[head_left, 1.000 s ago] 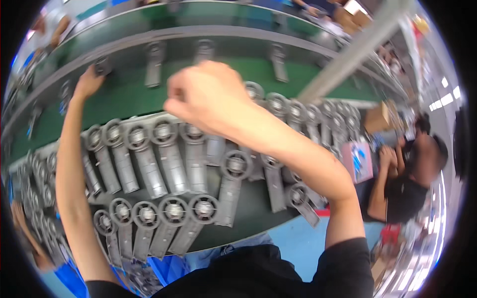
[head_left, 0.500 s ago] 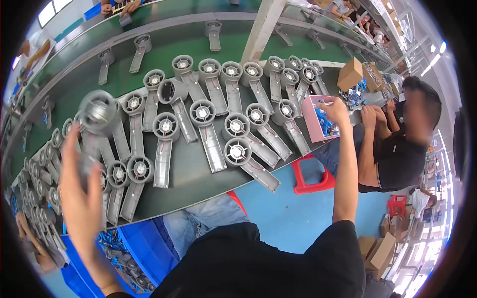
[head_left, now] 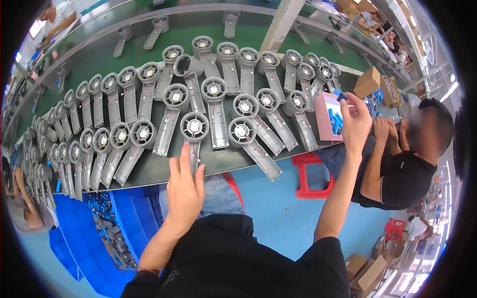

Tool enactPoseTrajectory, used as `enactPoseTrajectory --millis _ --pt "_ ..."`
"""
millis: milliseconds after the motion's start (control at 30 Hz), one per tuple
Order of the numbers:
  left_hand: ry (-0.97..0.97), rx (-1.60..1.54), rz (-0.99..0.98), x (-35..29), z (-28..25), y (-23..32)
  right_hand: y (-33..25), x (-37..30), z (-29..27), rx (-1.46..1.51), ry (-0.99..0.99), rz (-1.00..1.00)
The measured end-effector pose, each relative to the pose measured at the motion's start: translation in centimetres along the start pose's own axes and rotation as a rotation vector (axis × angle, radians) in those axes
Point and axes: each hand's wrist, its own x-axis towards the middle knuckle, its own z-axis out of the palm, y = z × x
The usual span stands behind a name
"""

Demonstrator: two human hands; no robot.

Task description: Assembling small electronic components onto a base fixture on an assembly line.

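Note:
My left hand (head_left: 184, 196) is at the table's near edge, its index finger stretched out and its thumb apart. Between them lies the handle of a grey fan housing (head_left: 194, 127), a round ring with a spoked fan and an open trough-like handle. The index fingertip is at the handle's edge; I see no grip around it. Over the pink box (head_left: 324, 130) at the right, my right hand (head_left: 356, 121) pinches a small dark-and-blue part (head_left: 340, 95), too small to make out. Several blue parts (head_left: 336, 120) lie inside that box.
Several rows of similar grey housings (head_left: 119, 134) cover the green table. Beyond runs a conveyor (head_left: 189, 32) with a white post (head_left: 282, 27). Blue bins (head_left: 131, 211) stand below left. A co-worker (head_left: 402, 169) sits at right, near a red stool (head_left: 314, 186).
My left hand has come rightward from the far left, and a housing now lies by its fingers on the table. My right hand has risen out of the pink box with a small part.

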Motion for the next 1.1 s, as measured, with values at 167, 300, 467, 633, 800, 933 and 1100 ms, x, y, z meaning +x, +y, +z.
enactPoseTrajectory --millis 167,300,467,633,800,933,1100 --pt "0.219 0.1 0.175 1.0 -2.3 1.1 -10.2 -5.4 0.8 0.26 0.05 -0.151" --pt "0.258 -0.038 0.514 2.7 -3.8 1.8 -16.3 -10.5 2.6 0.802 -0.3 0.233" --pt "0.167 0.017 0.69 2.8 -6.6 -0.7 -19.2 -12.0 5.7 1.129 -1.092 0.549" --pt "0.106 -0.114 0.507 1.6 -7.5 -1.9 -21.1 -14.0 7.6 1.117 -1.014 0.482" --pt "0.177 -0.086 0.518 0.7 -6.4 -3.1 -22.0 -15.2 7.3 1.029 -1.001 0.613" --pt "0.149 -0.086 0.523 0.7 -7.3 -3.8 -21.9 -15.4 7.2 1.03 -1.046 0.553" --pt "0.106 -0.42 0.288 1.5 -8.7 -5.3 -18.7 -14.0 7.7 0.913 -0.9 0.535"
